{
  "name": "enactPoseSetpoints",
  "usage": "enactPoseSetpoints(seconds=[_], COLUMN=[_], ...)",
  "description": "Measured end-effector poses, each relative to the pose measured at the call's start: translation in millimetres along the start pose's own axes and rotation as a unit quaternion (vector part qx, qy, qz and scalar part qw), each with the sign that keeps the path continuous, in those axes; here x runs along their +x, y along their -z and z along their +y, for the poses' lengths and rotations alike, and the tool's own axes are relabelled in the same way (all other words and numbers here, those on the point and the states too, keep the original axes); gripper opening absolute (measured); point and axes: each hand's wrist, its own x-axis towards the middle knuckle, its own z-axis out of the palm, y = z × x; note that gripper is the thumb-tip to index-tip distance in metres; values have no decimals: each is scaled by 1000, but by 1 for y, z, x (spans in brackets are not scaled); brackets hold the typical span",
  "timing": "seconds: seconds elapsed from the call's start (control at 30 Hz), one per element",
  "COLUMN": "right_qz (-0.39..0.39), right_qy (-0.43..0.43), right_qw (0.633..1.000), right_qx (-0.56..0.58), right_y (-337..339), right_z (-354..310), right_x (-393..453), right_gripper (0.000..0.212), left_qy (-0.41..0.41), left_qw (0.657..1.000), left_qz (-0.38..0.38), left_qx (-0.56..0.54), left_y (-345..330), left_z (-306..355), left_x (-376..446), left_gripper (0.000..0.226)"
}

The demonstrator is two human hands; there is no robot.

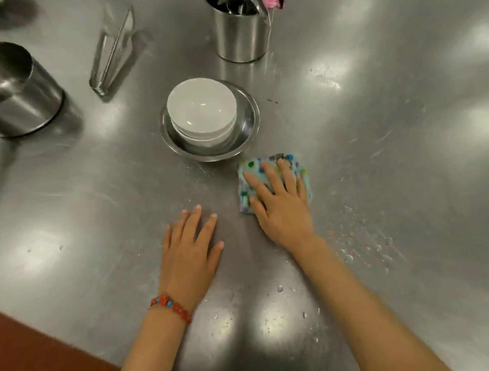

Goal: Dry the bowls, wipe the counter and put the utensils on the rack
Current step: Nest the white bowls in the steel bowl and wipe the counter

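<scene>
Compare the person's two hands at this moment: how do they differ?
The right hand presses flat on the dotted cloth; the left hand rests bare on the steel counter. The left wrist wears a red beaded bracelet; the right wrist is bare. Both lie palm down, fingers spread.

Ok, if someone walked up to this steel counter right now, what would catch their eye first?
Probably the light blue cloth with coloured dots, pressed flat under the right hand near the middle of the shiny steel counter, with the left hand resting flat and bare beside it. Just beyond sits a stack of white bowls inside a shallow steel dish. Water droplets still speckle the counter to the right of the right arm.
</scene>
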Motion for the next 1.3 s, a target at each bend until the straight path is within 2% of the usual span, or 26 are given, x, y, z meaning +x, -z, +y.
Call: enactPoseSetpoints(seconds=[0.07,0.17,0.33,0.47,0.53,0.7,0.8,0.9,1.03,1.2,1.3], right_qz=[8,-1,7,14,14,-12,-5,14,-1,-31,-25], right_qy=[-13,-35,-116,-53,-50,-50,-86,-65,-28,-47,-42], right_qw=[1000,999,993,998,999,998,996,998,999,998,999], right_qx=[-4,-21,-11,-6,-11,-20,-10,-6,-17,-20,-6], right_y=[-5,-3,-6,-19,-25,-23,-28,-36,-41,-33,-38], right_z=[-13,-14,-36,-76,-92,-98,-111,-127,-136,-140,-151], right_x=[-13,15,44,-19,-40,9,34,8,-19,21,-8], right_gripper=[47,47,48,46,46,46,46,46,45,47,46], left_qy=[-5,-14,-60,-69,-73,-51,-23,-28,-31,-45,-49], left_qw=[1000,999,998,997,997,999,1000,1000,999,998,998], left_qz=[-13,-27,-21,-34,-30,6,1,-11,-29,-42,-42], left_qx=[7,8,26,5,-2,-5,3,10,3,2,-4], left_y=[3,7,5,4,10,25,30,29,26,26,29], left_z=[-19,-43,-57,-66,-71,-99,-118,-128,-133,-138,-139], left_x=[-2,-2,-1,-1,-3,-14,-20,-24,-22,-22,-26], left_gripper=[57,51,46,49,47,43,56,66,50,50,49])
